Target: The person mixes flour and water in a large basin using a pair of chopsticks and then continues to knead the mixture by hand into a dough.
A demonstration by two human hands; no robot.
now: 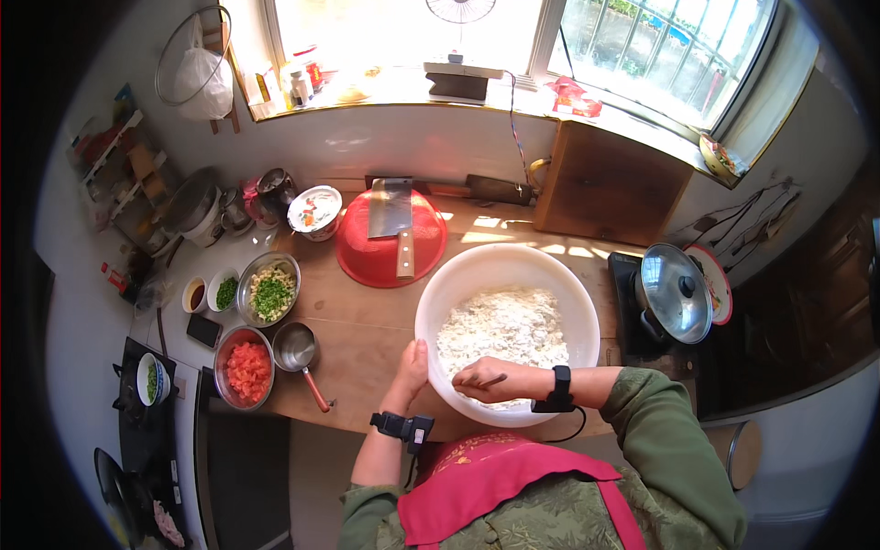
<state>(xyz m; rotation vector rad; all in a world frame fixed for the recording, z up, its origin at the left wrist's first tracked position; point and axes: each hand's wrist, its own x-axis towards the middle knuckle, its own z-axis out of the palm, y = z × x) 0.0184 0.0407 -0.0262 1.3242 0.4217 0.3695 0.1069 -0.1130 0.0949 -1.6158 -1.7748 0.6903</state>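
A large white plastic bowl (584,302) stands near the front edge of the wooden table, holding crumbly, flaky flour dough (505,323). My left hand (412,368) grips the bowl's rim on its left side. Over the near part of the bowl, my right hand (485,379) is closed around a thin wooden utensil (496,379), perhaps chopsticks. Only a short end of it shows above the fist; its lower end is hidden by the hand. Both wrists wear black bands with small devices.
A cleaver (390,210) lies on an upturned red basin (354,254) behind the bowl. To the left are a bowl of chopped tomato (248,371), a saucepan (295,347) and a bowl of chopped greens (270,295). A lidded pan (674,295) sits on a cooktop (624,275) at right.
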